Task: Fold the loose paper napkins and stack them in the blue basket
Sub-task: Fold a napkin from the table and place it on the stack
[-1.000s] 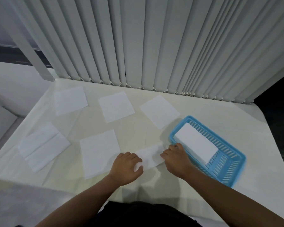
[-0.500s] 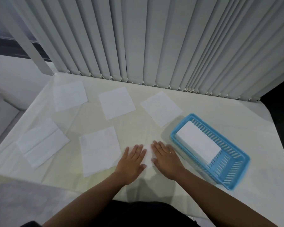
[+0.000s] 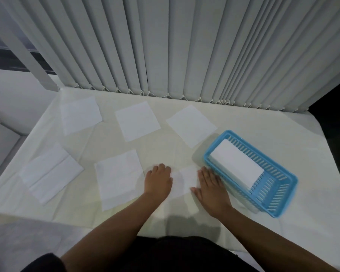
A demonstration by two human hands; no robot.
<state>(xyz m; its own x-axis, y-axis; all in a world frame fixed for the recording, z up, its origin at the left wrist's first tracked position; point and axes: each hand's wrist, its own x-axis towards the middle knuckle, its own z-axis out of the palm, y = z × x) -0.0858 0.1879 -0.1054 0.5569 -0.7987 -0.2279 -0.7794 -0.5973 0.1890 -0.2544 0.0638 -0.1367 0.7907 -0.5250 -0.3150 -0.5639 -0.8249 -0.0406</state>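
Observation:
A folded white napkin [image 3: 185,180] lies on the table in front of me. My left hand [image 3: 159,180] lies flat on its left end and my right hand [image 3: 210,183] lies flat on its right end, fingers straight. To the right stands the blue basket [image 3: 279,195], tilted diagonally, with a stack of folded napkins [image 3: 237,163] inside. Several loose unfolded napkins lie around: one beside my left hand [image 3: 119,178], one at the left edge [image 3: 51,172], and three at the back [image 3: 81,114], [image 3: 137,120], [image 3: 191,125].
The table [image 3: 243,126] wears a cream cloth and ends at vertical blinds [image 3: 185,46] along the back. A white post [image 3: 28,55] stands at the back left corner. The table's right edge drops into darkness.
My hands flattened from curled to straight fingers, then slid apart along the folded napkin, exposing its middle. The camera view shifted slightly.

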